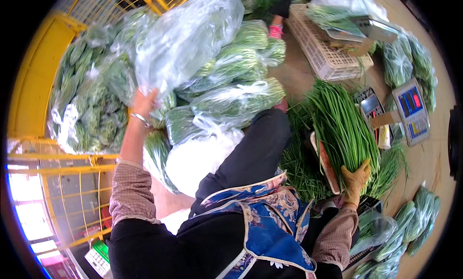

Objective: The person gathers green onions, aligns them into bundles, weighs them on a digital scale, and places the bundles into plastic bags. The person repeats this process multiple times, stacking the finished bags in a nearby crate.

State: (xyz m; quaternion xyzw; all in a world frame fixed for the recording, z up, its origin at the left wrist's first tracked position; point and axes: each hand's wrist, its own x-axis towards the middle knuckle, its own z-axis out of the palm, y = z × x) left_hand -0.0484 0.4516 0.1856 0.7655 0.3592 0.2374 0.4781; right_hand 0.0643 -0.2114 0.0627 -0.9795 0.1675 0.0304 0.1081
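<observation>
My left hand [144, 101], bare with a bracelet at the wrist, grips the mouth end of a large clear plastic bag [191, 36]. The bag billows out past the hand, above several bagged bundles of greens [235, 98]. In a yellow glove, my right hand [354, 179] is wrapped around the pale cut ends of a thick bundle of garlic chives [342, 123]. This bundle lies across the platform of a digital scale [322, 163], its leaf tips pointing away from me. Part of the platform is hidden beneath the leaves.
A scale display [411, 110] stands right of the chives. Beyond them, a white plastic crate [318, 54] carries another scale. A white plastic sack [202, 163] lies by my leg. Yellow metal mesh [79, 203] borders the left. More bagged greens [405, 221] lie at right. Another person's pink shoe [276, 31] shows ahead.
</observation>
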